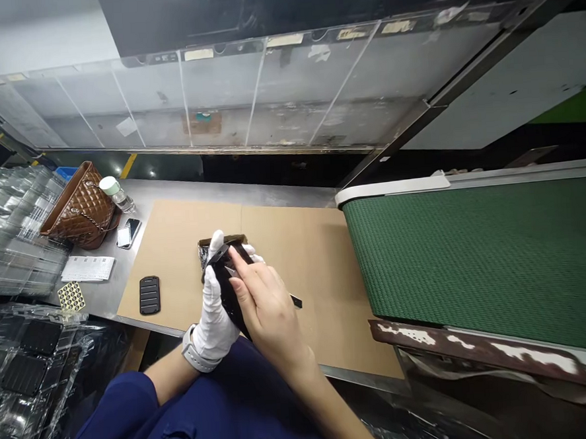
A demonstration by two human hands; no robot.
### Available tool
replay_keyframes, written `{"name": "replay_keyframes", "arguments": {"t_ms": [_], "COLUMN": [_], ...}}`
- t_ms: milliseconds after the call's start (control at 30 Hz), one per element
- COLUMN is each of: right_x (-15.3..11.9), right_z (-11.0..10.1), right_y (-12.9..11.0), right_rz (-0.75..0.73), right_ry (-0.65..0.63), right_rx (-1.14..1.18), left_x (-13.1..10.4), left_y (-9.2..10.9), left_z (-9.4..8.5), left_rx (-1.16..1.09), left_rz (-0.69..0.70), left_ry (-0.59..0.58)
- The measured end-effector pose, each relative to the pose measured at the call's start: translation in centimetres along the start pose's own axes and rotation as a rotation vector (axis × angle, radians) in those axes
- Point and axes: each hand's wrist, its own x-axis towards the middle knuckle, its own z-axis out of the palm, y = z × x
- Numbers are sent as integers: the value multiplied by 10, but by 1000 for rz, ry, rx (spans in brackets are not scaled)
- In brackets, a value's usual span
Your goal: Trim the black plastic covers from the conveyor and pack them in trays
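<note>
My left hand [215, 313], in a white glove with a grey watch at the wrist, is wrapped round a flat black case-like piece [229, 296] held tilted above the cardboard. My bare right hand [271, 313] presses index finger and thumb toward its upper face, where something small and shiny shows. Whether that is a film, a sticker or a tool I cannot tell. Behind the hands sits a black tray or box [203, 253] with a gold-brown rim, partly hidden. A ribbed black case [149, 295] lies to the left. A narrow black object [297, 301] sticks out beside my right hand.
Brown cardboard [325, 264] covers the table. Left stand a quilted brown bag [86, 209], a bottle [117, 194], a phone [129, 233], papers [87, 268], a sticker sheet [72, 296], stacked clear trays [15, 230] and wrapped black parts [29, 368]. A green conveyor belt [484, 261] borders the right.
</note>
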Motion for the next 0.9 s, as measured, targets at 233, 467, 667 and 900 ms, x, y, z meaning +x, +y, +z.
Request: {"name": "replay_keyframes", "arguments": {"t_ms": [233, 467, 667, 900], "right_x": [0, -1, -61, -55], "right_z": [5, 13, 61, 140], "right_y": [1, 17, 154, 201], "right_rz": [43, 192, 721, 591], "right_ry": [16, 13, 0, -350], "right_rx": [61, 227, -61, -136], "left_x": [-2, 7, 15, -30], "left_y": [0, 2, 13, 5], "left_z": [3, 5, -79, -150], "left_rx": [35, 4, -281, 75], "left_rz": [-27, -69, -437, -615], "left_ry": [102, 132, 286, 513]}}
